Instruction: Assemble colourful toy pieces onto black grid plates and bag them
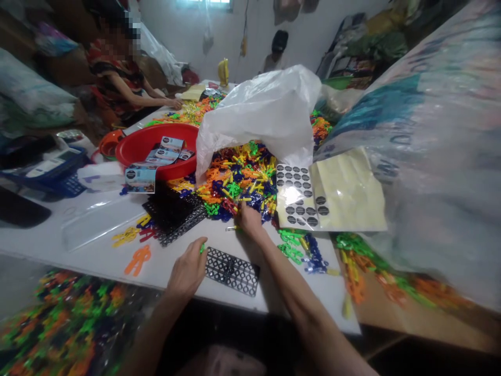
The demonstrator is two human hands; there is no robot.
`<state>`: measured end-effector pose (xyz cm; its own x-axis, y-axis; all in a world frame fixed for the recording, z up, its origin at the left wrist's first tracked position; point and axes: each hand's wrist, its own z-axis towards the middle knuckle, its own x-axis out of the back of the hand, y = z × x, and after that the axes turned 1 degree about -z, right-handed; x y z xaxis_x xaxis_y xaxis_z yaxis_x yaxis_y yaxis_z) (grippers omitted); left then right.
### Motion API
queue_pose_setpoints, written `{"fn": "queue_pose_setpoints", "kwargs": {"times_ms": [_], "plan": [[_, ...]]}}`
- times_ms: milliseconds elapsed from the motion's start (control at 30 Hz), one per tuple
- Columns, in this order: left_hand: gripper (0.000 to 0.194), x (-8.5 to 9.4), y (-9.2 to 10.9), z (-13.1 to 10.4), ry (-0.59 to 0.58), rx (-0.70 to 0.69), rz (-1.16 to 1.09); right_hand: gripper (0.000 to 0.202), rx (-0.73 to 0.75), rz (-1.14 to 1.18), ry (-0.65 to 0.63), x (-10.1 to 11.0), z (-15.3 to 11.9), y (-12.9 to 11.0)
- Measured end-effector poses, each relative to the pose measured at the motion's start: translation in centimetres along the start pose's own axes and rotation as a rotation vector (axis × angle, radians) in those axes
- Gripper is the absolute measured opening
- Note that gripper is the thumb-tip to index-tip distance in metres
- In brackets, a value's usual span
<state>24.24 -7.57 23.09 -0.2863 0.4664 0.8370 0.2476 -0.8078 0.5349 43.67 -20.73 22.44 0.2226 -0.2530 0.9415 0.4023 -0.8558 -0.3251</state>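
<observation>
A black perforated plastic tray [231, 271] lies at the table's front edge. My left hand [189, 267] is at its left end, fingers closed around a small green piece [202, 248]. My right hand [249, 216] reaches to the front of a heap of small orange, yellow, blue and green plastic pieces [238, 175]; its fingertips are at a yellow piece, and whether they grip it is unclear. More black perforated trays [174, 214] are stacked left of the heap. A small yellow-and-clear piece [231, 228] lies by my right wrist.
A red basin [156, 133] with printed cards stands behind the stacked trays. A clear plastic bag [262, 109] covers the heap's back. Sticker sheets [344, 193] lie right, beside a large sack [438, 146]. A person [121, 83] works at the far left, another [276, 52] behind.
</observation>
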Motion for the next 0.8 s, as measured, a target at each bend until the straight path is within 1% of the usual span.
{"fn": "queue_pose_setpoints", "kwargs": {"times_ms": [67,100,133,167,200,233,300,333,400,467,533,600,667,733,800], "plan": [[0.035,0.3,0.2,0.2,0.095,-0.04,-0.013,0.028,0.01,0.044,0.011,-0.1,-0.7,-0.3],[0.035,0.3,0.2,0.3,0.145,-0.063,-0.015,0.028,0.019,0.127,0.043,-0.4,-1.7,-0.5],[0.035,0.2,0.3,0.4,0.172,-0.084,-0.015,0.027,0.029,0.241,0.068,-0.8,-3.1,-0.8],[0.033,0.0,0.3,0.5,0.166,-0.098,-0.018,0.025,0.043,0.375,0.072,-1.3,-4.5,-1.0],[0.032,-0.2,0.3,0.6,0.136,-0.103,-0.021,0.023,0.058,0.513,0.049,-1.9,-6.1,-1.3],[0.031,-0.5,0.3,0.7,0.1,-0.098,-0.023,0.02,0.072,0.638,0.006,-2.5,-7.4,-1.6],[0.03,-1.1,0.3,0.9,0.049,-0.072,-0.015,0.016,0.066,0.811,-0.1,-3.8,-9.4,-2.3],[0.03,-1.2,0.3,0.9,0.041,-0.064,-0.008,0.014,0.041,0.869,-0.132,-4.4,-10.0,-2.6],[0.028,-1.4,0.3,1.0,0.037,-0.073,0.003,0.008,0.008,0.97,-0.145,-5.4,-10.2,-3.2],[0.029,-1.4,0.3,1.0,0.039,-0.088,0.003,0.007,0.038,1.073,-0.135,-6.0,-9.7,-3.7],[0.029,-1.5,0.2,1.0,0.062,-0.081,0.005,0.008,0.109,1.114,-0.16,-6.5,-9.1,-4.1],[0.03,-1.6,0.2,0.9,0.083,-0.076,0.001,0.011,0.129,1.078,-0.178,-6.4,-8.8,-4.0],[0.029,-1.7,0.0,0.9,0.09,-0.087,-0.013,0.015,0.097,1.02,-0.151,-5.5,-8.8,-3.6],[0.029,-1.7,-0.2,1.0,0.085,-0.104,-0.023,0.02,0.069,1.004,-0.092,-3.6,-8.9,-3.1],[0.03,-1.7,-0.3,1.2,0.081,-0.107,-0.016,0.025,0.076,1.043,-0.023,-1.5,-9.0,-2.7]]}}
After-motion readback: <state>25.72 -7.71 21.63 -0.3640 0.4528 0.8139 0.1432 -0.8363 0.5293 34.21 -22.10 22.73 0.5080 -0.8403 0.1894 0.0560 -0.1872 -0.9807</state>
